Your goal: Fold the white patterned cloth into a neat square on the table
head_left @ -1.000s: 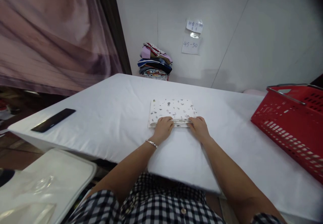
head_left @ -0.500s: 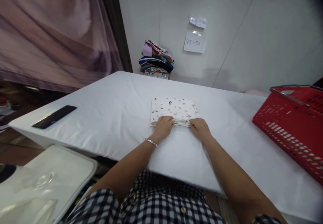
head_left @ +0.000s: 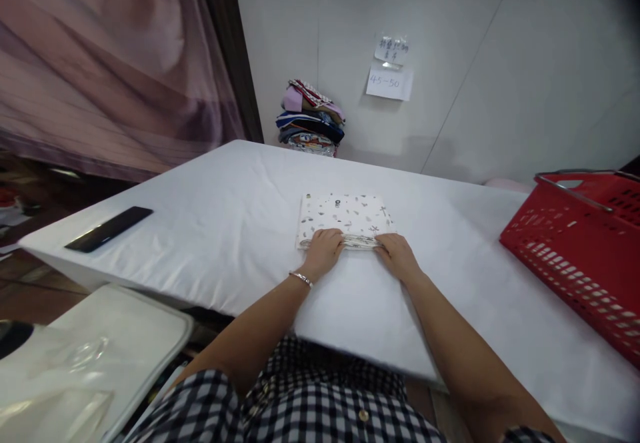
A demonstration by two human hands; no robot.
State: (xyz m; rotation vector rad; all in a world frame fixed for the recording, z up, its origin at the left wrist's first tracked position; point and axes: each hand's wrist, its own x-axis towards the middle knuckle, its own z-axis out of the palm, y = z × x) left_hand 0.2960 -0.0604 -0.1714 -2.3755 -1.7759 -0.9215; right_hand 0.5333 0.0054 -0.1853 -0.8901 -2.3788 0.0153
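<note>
The printed cloth (head_left: 345,211) lies flat on the white table (head_left: 225,203) right at my fingertips, most of it reaching away beyond them. My left hand (head_left: 324,251) and right hand (head_left: 399,254) are both on its near edge, a little apart, with the fingers bent and closed on the layers there; how hard they press, I can't tell.

As I judge it, the folding is well along: the cloth is down to a compact, roughly four-cornered bundle, with several layers showing between my hands. What seems left is the near edge, where those layers look loose and not quite even, and past the left fingers a lower layer peeks out from under the top one.

My own hands cover both ends of that edge, so I can't make out the corners there, nor where my thumbs sit. The underside is hidden, and I can't count the layers or say what kind of article this is. Far to the right of my fingers, the red basket (head_left: 570,256) is cut off by the picture's edge, and its inside barely shows.
</note>
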